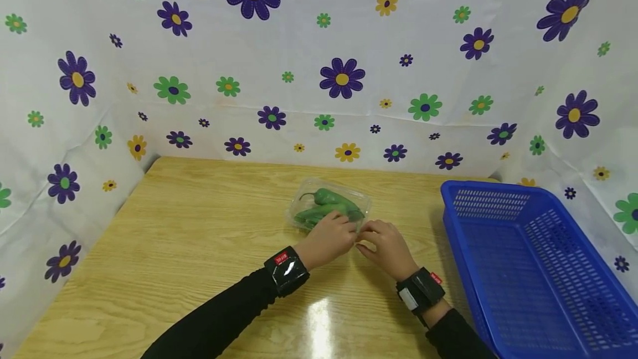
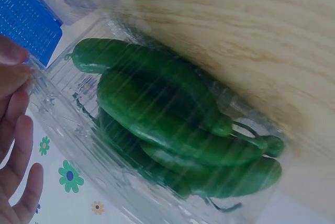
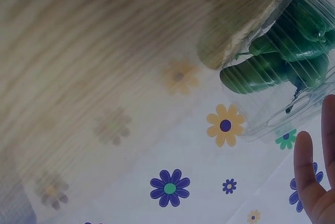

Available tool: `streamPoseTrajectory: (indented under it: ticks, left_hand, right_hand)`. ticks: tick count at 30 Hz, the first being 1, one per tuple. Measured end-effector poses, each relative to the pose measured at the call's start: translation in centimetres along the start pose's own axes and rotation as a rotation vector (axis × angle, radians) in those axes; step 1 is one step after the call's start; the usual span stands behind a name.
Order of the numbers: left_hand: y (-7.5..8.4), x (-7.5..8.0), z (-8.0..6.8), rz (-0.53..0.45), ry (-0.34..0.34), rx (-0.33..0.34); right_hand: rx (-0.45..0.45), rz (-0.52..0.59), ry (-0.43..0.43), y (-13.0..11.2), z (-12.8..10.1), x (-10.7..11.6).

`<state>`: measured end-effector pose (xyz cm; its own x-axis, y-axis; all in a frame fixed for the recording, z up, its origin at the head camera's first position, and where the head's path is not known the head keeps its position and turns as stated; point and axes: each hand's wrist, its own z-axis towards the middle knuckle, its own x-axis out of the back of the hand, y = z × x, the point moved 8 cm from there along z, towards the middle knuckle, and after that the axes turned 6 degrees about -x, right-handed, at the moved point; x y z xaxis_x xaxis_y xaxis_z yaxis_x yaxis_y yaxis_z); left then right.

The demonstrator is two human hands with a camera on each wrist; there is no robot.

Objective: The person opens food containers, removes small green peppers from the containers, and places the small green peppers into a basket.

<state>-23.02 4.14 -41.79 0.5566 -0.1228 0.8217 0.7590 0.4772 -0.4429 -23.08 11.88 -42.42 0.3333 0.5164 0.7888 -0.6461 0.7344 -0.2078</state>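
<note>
A clear plastic clamshell box (image 1: 366,202) sits on the wooden table, holding several green peppers (image 1: 326,197). My left hand (image 1: 333,240) reaches over the near right part of the box; in the left wrist view its thumb and a finger (image 2: 13,75) pinch the box's corner edge. Right beside it, my right hand (image 1: 389,249) is at the same corner, thumb and forefinger drawn together at the rim. Two of its other fingers (image 3: 305,156) show in the right wrist view, close to the box's edge. The peppers lie stacked behind the ribbed plastic.
A large blue plastic basket (image 1: 451,248) stands on the right, close to my right forearm. The wooden table (image 1: 199,220) extends to the left of the box. White cloth (image 1: 299,43) with printed flowers hangs behind and at both sides.
</note>
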Motion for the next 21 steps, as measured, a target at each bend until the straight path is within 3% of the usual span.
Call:
streamPoseTrajectory:
  ticks: [10,18,21]
  left_hand:
    - [-0.7,1.0,-2.2,-0.014,0.022,-0.001]
    - [-0.8,0.2,-3.4,-0.010,-0.081,0.016]
    - [-0.9,0.1,-3.6,-0.006,-0.087,0.019]
  right_hand:
    - [0.023,-0.039,-0.004,-0.4,0.1,0.0]
    - [0.029,-0.019,-0.010,-0.6,0.5,-0.2]
    - [0.025,-0.013,-0.023,-0.7,0.7,-0.2]
